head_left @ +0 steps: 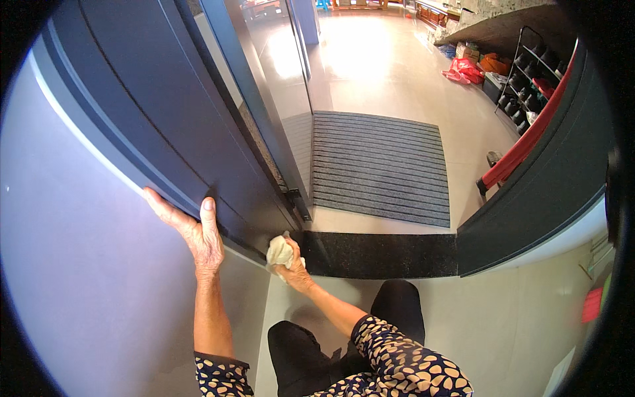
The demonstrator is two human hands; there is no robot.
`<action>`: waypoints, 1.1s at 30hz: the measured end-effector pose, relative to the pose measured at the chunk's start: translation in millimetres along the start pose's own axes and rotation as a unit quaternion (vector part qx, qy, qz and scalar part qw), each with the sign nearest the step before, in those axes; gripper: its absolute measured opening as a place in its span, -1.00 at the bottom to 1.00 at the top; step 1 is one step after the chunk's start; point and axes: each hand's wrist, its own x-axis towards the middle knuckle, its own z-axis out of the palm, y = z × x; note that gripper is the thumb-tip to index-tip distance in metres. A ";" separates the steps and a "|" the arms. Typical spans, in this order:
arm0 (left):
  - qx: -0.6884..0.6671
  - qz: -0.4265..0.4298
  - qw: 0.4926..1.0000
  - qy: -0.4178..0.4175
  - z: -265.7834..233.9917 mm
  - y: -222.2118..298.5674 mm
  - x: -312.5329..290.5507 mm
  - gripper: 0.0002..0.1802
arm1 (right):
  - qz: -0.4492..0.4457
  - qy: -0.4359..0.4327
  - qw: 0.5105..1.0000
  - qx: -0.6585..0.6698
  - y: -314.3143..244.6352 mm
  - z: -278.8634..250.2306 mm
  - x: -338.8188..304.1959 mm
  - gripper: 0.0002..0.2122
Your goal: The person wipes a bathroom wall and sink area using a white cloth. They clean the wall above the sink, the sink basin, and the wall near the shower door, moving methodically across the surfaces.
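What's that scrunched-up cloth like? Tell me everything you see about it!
The cloth is pale cream, soft-looking and bunched up, so its full shape is hidden. The right hand grips it, and folds stick out past the fingers. It is at the bottom of the dark door frame, by the left end of the black threshold. I can't tell whether it's wet.

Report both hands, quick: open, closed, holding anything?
Left hand: open, spread against the dark door frame.
Right hand: closed on a pale cloth, low by the frame.
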 end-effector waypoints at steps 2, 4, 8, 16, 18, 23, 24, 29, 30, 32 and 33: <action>0.028 0.012 1.000 -0.006 -9.1 -13.5 -1.6 -0.03 | 0.158 -0.010 0.966 0.204 -16.9 3.0 0.4 -0.37; 0.051 0.021 0.998 -0.022 -16.0 -11.5 -5.2 -0.05 | 0.224 -0.021 0.918 0.326 -60.5 -1.3 18.1 -0.39; -0.098 0.009 0.995 -0.020 -8.7 -7.5 1.8 -0.03 | 0.035 -0.032 0.978 0.201 -115.9 4.7 63.4 -0.33; -0.107 0.076 0.991 0.002 -10.2 -16.6 0.2 0.04 | -0.363 -0.017 0.931 0.020 -271.0 31.7 151.9 -0.36; -0.103 0.071 0.992 0.004 -15.0 -15.9 -1.1 0.03 | -0.468 0.036 0.882 -0.032 -312.7 46.8 168.6 -0.36; -0.074 0.070 0.995 0.019 -9.1 -12.7 1.1 -0.05 | -0.521 0.109 0.845 -0.053 -387.8 65.2 214.2 -0.39; -0.054 0.082 0.995 0.030 -13.2 -10.9 4.2 -0.06 | -0.466 0.088 0.880 0.022 -388.8 70.4 224.8 -0.39; 0.011 0.094 0.993 0.075 -5.8 -8.7 9.2 -0.02 | -0.307 0.103 0.935 0.144 -373.5 56.4 261.2 -0.31; 0.023 0.086 0.993 0.080 -0.7 -9.0 8.2 0.00 | -0.278 0.113 0.943 0.145 -364.8 48.5 267.4 -0.31; 0.042 0.085 0.992 0.089 -2.7 -12.5 7.6 -0.02 | -0.220 0.102 0.946 0.217 -352.4 44.8 266.3 -0.33; 0.045 0.085 0.991 0.092 -4.5 -12.8 7.3 -0.02 | -0.200 0.094 0.945 0.239 -344.9 42.7 263.3 -0.35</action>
